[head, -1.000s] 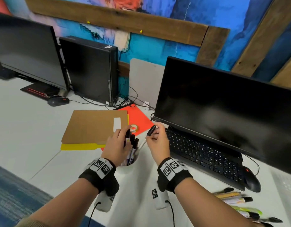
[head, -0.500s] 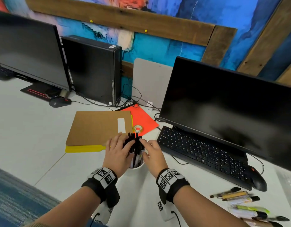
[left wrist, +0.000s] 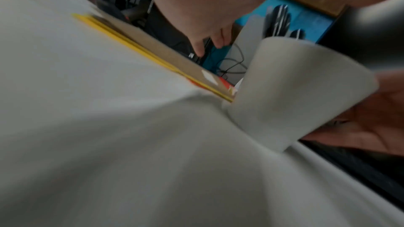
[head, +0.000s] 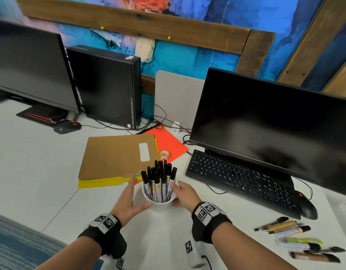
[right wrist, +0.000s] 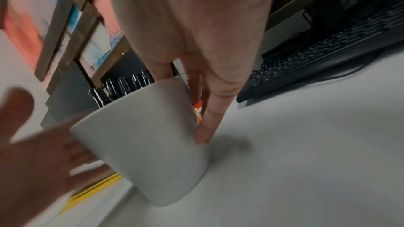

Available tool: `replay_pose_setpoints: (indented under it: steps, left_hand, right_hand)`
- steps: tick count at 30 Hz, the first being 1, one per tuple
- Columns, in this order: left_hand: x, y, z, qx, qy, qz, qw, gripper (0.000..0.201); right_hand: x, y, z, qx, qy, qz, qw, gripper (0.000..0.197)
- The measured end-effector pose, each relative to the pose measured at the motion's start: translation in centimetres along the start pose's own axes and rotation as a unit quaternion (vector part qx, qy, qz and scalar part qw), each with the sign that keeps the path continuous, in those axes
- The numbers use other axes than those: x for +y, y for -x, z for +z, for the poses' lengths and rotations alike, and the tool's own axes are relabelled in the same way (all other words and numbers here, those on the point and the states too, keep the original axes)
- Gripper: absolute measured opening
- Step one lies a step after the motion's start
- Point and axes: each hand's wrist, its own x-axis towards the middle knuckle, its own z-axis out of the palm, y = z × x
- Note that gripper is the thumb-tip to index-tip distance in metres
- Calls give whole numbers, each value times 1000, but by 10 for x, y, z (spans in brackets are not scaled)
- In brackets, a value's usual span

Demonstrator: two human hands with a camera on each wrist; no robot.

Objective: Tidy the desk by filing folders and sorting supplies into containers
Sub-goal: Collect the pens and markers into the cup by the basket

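Observation:
A white cup (head: 160,204) stands on the desk in front of me, holding several black-capped markers (head: 158,177). My left hand (head: 129,199) is on its left with fingers straight and spread, thumb near the base. My right hand (head: 184,193) is on its right. In the right wrist view straight fingers (right wrist: 207,123) lie down the cup's (right wrist: 148,144) side, touching it. Beyond the cup lie a brown folder (head: 117,154) on a yellow folder (head: 102,182) and an orange folder (head: 167,141), with a tape roll (head: 164,154).
Loose pens and highlighters (head: 298,240) lie at the right front. A keyboard (head: 240,180), mouse (head: 308,208) and monitor (head: 275,121) fill the right. A white basket (head: 341,207) shows at the right edge. A computer tower (head: 106,84) and second monitor stand at the left.
A second ago my right hand held a black marker above the cup; it now stands in the cup. Both hands have dropped from the marker tops to the cup's sides and opened.

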Motion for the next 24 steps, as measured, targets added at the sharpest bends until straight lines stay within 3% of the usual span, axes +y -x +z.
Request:
replay_pose_setpoints:
  steps: [3,7,10,13,24]
  left_hand:
    - [-9,0,8,-85,-103,-2,991,122]
    - [-20,-14,23,-83,-197,-31,976,110]
    - [-17,-16,31,-96,-114,-38,988,97]
    - [-10,-13,41,-93,-11,-29,995,104]
    - [51,-15,87,-82,-5,33,996,94]
  right_hand:
    - [-6,0,3,11,-5,21,1000,19]
    - [-11,5,3,33,8,23,999,19]
    - [-9,14,0,32,8,23,999,20]
    - [-6,25,-8,42,-26,26,998,22]
    - [-4,72,-54,178,-148,34,972,20]
